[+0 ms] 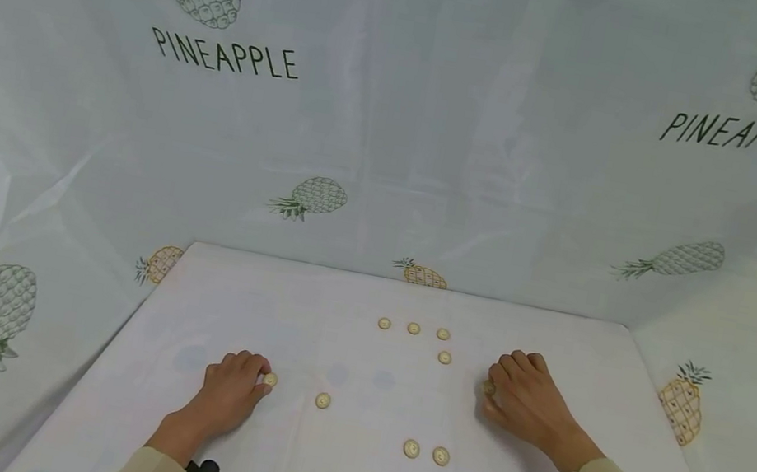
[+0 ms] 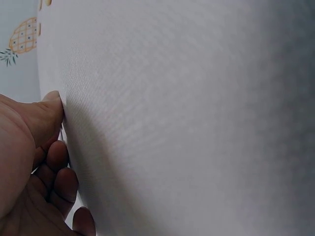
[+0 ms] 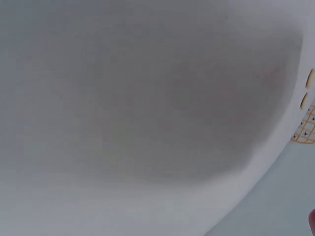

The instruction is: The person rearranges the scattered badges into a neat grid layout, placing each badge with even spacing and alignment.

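At the left of the white table, my left hand (image 1: 230, 393) has a round cream button (image 1: 269, 379) between its thumb and forefinger. The left wrist view shows that thumb (image 2: 49, 108) and curled fingers (image 2: 61, 184) low against the white cloth, with the button hidden. Over on the right side, my right hand (image 1: 522, 398) pinches another cream button (image 1: 488, 388) at its fingertips, its other fingers curled. The right wrist view catches mostly the cloth and a sliver of finger (image 3: 312, 221). A single button (image 1: 322, 400) lies to the right of my left hand.
Three buttons in a row, the middle one (image 1: 414, 328) included, lie toward the back, with one more button (image 1: 444, 357) just in front. Two buttons, one the right-hand button (image 1: 441, 455), lie side by side nearer the front. Behind hangs a pineapple-print cloth (image 1: 433, 136).
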Motion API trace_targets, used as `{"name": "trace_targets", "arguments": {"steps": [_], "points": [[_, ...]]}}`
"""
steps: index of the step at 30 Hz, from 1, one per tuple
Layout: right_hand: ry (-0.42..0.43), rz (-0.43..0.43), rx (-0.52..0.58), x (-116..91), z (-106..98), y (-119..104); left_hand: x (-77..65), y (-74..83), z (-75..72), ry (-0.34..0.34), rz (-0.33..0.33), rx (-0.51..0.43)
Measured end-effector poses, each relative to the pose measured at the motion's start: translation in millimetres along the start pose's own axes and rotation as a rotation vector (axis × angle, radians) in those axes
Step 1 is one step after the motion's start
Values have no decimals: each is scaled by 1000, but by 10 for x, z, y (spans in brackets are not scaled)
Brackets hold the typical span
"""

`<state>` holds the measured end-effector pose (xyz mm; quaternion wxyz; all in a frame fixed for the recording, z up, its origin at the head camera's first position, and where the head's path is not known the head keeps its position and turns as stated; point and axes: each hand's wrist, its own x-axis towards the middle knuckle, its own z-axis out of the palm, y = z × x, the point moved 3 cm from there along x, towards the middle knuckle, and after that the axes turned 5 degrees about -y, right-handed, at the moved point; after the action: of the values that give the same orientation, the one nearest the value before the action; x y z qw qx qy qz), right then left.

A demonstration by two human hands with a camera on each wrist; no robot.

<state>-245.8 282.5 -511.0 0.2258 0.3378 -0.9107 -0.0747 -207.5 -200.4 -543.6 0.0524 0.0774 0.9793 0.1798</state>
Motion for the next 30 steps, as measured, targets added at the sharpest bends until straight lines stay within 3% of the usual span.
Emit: {"name": "trace_targets", "arguments": {"steps": [10, 30], "points": [[-65, 44, 30, 346, 60, -83, 10, -5, 3, -7, 1, -6], [-201, 25, 51, 963, 311, -369, 20, -28, 37, 20, 6, 7]]}}
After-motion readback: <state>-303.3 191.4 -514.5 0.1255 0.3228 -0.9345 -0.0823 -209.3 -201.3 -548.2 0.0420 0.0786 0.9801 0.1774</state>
